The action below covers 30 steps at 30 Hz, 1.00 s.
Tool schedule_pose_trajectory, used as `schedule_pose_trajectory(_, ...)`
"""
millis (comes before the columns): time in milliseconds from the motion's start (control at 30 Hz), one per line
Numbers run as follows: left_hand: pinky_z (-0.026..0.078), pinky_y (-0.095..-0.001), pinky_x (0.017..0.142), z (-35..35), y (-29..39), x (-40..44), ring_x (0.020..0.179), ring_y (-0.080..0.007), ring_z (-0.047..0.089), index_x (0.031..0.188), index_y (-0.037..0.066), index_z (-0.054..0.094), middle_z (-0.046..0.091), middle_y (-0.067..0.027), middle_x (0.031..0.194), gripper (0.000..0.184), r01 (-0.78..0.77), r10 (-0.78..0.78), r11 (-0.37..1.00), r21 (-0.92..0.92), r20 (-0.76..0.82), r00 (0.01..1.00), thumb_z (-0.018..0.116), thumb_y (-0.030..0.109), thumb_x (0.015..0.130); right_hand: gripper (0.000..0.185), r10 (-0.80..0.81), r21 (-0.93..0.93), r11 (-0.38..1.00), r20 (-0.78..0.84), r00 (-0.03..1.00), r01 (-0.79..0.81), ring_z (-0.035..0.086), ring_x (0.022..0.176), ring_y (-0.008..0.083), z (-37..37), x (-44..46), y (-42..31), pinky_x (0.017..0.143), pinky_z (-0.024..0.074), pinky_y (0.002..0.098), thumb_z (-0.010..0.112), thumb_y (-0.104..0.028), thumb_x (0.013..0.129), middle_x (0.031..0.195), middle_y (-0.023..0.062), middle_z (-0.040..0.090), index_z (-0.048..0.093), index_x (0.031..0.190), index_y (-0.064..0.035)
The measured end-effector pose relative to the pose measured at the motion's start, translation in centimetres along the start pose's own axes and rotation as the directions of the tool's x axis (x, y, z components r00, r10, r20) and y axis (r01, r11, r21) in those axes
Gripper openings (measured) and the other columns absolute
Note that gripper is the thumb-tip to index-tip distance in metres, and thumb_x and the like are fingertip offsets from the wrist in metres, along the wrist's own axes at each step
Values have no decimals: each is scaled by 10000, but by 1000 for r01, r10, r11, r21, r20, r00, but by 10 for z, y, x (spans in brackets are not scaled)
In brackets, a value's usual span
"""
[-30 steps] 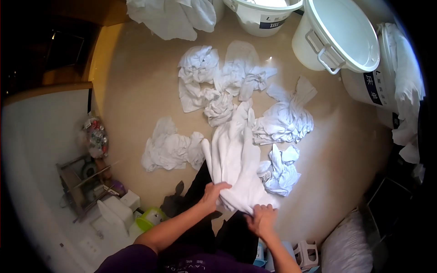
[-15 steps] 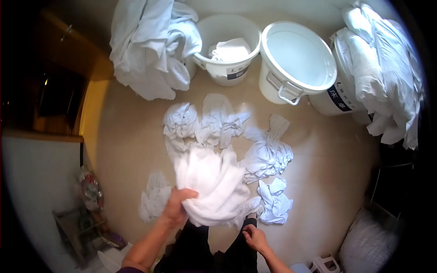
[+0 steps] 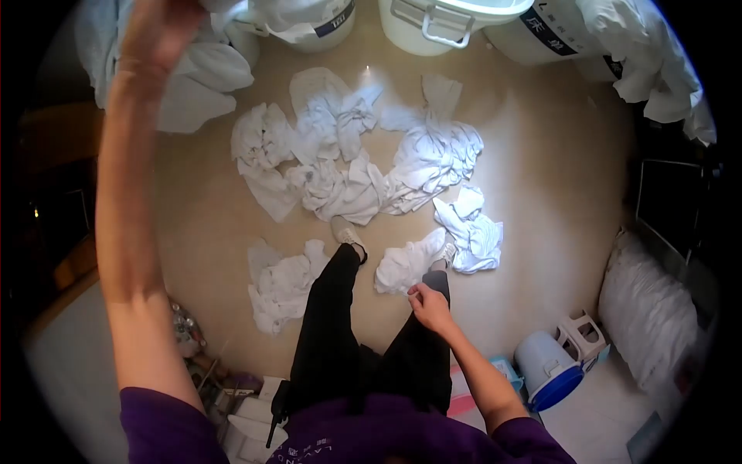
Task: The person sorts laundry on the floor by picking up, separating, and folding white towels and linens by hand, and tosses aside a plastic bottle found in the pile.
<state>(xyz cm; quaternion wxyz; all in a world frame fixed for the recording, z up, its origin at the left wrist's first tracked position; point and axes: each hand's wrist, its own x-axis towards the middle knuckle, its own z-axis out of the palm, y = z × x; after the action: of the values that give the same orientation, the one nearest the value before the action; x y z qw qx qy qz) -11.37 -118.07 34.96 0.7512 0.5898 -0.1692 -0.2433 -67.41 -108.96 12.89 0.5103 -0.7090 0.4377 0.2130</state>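
My left hand (image 3: 166, 35) is stretched far out at the top left, blurred and partly cut off by the frame edge. White cloth and a white bin (image 3: 313, 27) are close to it; whether its fingers hold any cloth is hidden. Beside my right leg hangs my right hand (image 3: 430, 306), fingers curled in, with nothing visible in them. Below it on the floor are a crumpled white cloth (image 3: 406, 263) near my right shoe and a bluish-white bundle (image 3: 475, 236). Further off lie several more heaps, among them a large rumpled sheet (image 3: 437, 158) and a white cloth (image 3: 286, 282) left of my legs.
A white bin with a handle (image 3: 429, 31) stands at the top, next to a labelled bin (image 3: 541, 35) with white linen (image 3: 649, 62) heaped over it. At right are a stuffed white bag (image 3: 645, 301), a small stool (image 3: 581, 336) and a bucket with a blue rim (image 3: 553, 390).
My left hand has moved from in front of me, where it gripped a white towel, up and left toward the bins. My view has tilted downward. My right hand stays by my leg.
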Motion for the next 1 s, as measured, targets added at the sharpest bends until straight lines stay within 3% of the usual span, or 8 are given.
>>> schedule_pose_trajectory(33,386,-353,1040,-54,-44,26,1197,-185,495,1337,24,462,552,-95,1278,545,118,-137,989,92,236,962,587,327,902,158,12,16,1000,14,1000,-12,626,699,313,5,6,4,664,482,402,605,-168,854,710,138,618,602,958,-50)
schedule_pose_trajectory(133,439,-298,923,-83,-157,-41,1049,-135,556,1237,103,623,613,-46,1213,412,-71,-248,549,833,244,938,665,256,856,161,43,23,999,47,998,-44,623,703,324,16,27,25,671,483,408,609,-166,846,710,144,617,603,956,-50)
schedule_pose_trajectory(167,475,-285,868,-111,-219,-65,997,-130,587,1216,76,634,650,-52,1128,403,-117,-174,712,692,335,926,695,175,831,165,45,21,999,49,998,-46,622,710,333,19,36,34,678,485,414,614,-165,840,717,149,619,604,957,-50)
schedule_pose_trajectory(400,457,-391,952,-189,-428,-254,1117,-334,568,1369,45,452,568,-244,1217,736,302,-767,335,892,72,637,738,261,726,444,-132,-442,875,182,974,201,544,1018,341,28,151,115,845,459,457,720,-197,743,1007,150,616,577,1151,-96)
schedule_pose_trajectory(533,331,-468,1071,-192,-547,-282,1297,-417,392,1476,29,201,409,-287,1385,1047,24,-724,384,923,285,628,796,340,672,478,-110,-724,626,286,952,289,450,1182,337,36,296,151,969,337,617,641,-249,804,1190,155,535,542,1255,-126)
schedule_pose_trajectory(667,311,-650,998,-145,-648,-279,1286,-398,412,1488,112,190,429,-241,1387,1127,-164,-584,5,986,137,800,825,434,613,519,-643,-962,96,136,754,255,259,1399,374,32,470,190,1007,200,748,542,-200,861,1458,164,374,469,1374,-196)
schedule_pose_trajectory(833,430,-586,882,-111,-701,-326,1095,-354,579,1233,85,466,614,-174,1169,764,254,-723,53,966,-138,677,791,408,622,650,-121,-856,496,98,988,145,493,1191,308,34,488,205,928,352,669,723,-233,702,1157,106,612,502,1313,-227)
schedule_pose_trajectory(1000,474,-425,925,-73,-592,-429,1081,-360,592,1355,38,412,607,-208,1185,975,518,-878,294,803,13,478,855,402,566,636,-9,-574,810,190,982,119,608,964,347,49,334,217,872,465,459,752,-267,592,976,149,653,562,1179,-111)
